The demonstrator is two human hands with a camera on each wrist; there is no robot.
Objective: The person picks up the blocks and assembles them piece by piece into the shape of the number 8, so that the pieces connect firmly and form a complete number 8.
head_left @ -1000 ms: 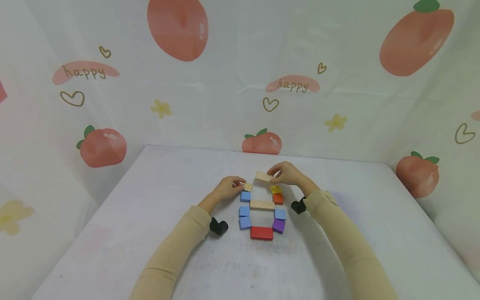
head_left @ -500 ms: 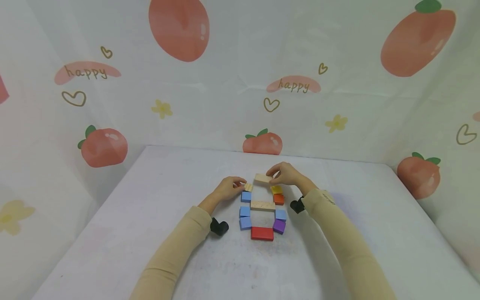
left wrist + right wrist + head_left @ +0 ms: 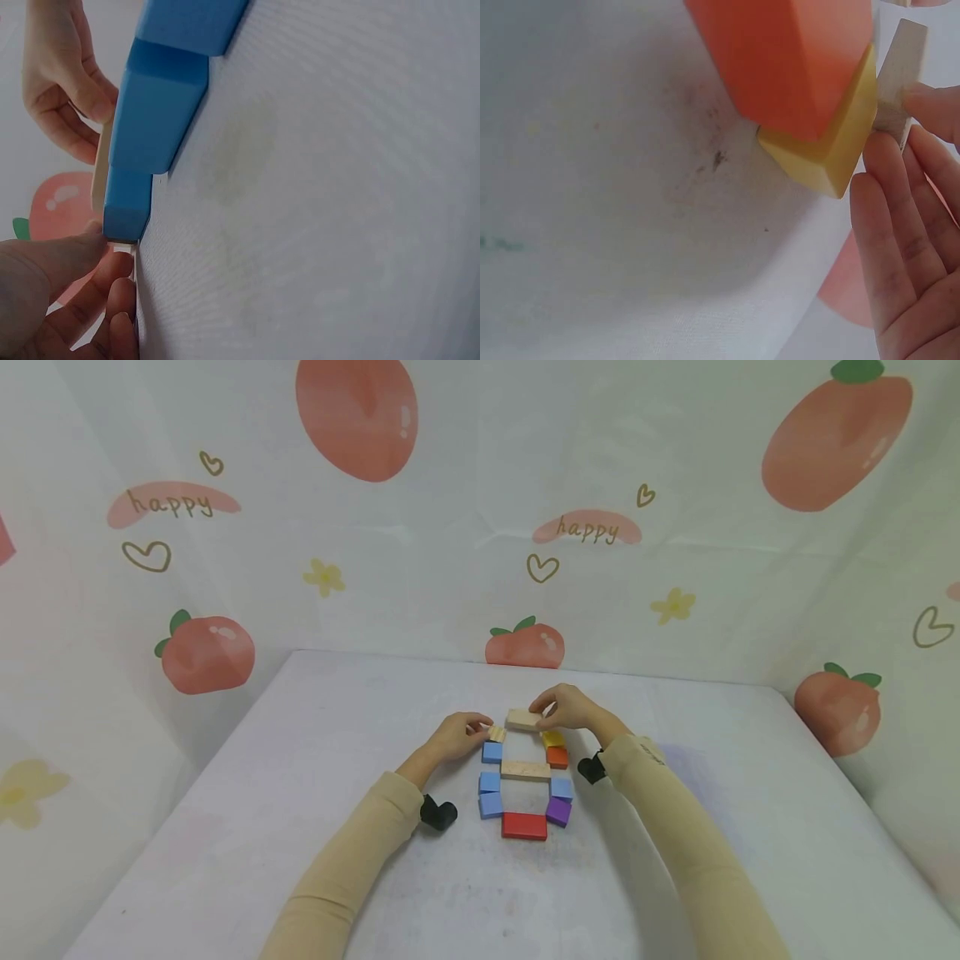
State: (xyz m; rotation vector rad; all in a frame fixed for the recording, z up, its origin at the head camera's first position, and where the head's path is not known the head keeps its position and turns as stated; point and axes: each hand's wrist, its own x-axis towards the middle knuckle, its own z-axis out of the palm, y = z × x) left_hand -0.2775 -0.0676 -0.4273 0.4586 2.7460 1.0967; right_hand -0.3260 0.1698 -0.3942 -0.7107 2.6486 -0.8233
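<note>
My right hand pinches the right end of a plain wooden block between thumb and fingers, at the far end of an outline of blocks. In the right wrist view this wooden block overlaps a yellow block beside an orange one. My left hand has thumb and fingertips at a small striped wooden block, pinching it at the outline's far left corner. In the left wrist view that block is mostly hidden behind the thumb and a blue block.
Nearer on the white table lie several blue blocks, a long wooden block across the middle, a purple block and a red block. A fruit-print curtain stands behind the table.
My right hand has brought the plain wooden block slightly left and toward me, closer to the small striped block. The left hand has stayed in place.
</note>
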